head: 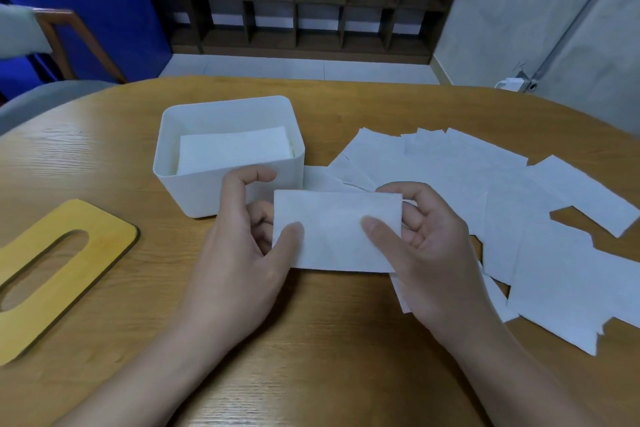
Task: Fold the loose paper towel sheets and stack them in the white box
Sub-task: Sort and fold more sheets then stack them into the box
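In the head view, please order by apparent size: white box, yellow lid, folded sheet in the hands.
1. White plastic box and yellow wooden slotted lid: alike, unsure.
2. Folded white paper towel sheet: smallest.

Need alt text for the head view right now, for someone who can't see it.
Both hands, left hand and right hand, pinch a folded paper towel above a wooden table. A white box holding folded sheets sits behind; loose sheets lie right, a yellow slotted lid left.
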`<state>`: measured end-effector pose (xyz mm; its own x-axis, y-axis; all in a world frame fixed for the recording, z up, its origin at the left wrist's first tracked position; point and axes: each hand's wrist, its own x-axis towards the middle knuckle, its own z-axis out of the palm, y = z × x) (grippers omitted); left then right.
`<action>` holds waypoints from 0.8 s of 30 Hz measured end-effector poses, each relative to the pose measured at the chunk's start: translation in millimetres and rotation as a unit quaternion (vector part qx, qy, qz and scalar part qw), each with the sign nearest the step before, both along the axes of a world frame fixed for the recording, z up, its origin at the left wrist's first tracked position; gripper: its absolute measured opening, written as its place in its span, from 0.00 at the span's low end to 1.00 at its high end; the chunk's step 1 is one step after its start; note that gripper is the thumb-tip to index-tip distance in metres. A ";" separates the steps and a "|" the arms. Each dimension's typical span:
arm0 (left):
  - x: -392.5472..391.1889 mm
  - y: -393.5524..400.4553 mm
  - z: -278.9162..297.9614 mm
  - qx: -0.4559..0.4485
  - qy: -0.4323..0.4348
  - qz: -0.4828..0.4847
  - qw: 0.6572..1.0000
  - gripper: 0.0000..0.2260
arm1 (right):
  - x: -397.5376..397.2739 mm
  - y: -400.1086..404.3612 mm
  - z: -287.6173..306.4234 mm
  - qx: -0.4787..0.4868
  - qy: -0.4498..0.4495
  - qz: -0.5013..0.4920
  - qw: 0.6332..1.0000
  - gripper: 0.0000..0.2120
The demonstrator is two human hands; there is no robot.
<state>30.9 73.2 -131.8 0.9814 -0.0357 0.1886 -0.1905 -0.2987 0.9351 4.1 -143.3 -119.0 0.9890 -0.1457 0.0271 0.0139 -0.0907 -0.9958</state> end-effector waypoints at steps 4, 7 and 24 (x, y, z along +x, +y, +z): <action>-0.9 9.0 18.5 -0.007 -0.040 0.009 0.999 0.20 | -3.4 3.2 9.1 -0.040 0.003 -0.030 0.999 0.26; 2.4 19.0 30.5 0.004 -0.080 0.027 0.996 0.15 | 0.9 12.6 23.0 -0.054 -0.041 -0.064 0.996 0.19; 68.1 86.0 37.4 0.199 -0.126 0.197 0.952 0.04 | 136.9 88.2 69.2 -0.435 -0.116 0.065 0.891 0.03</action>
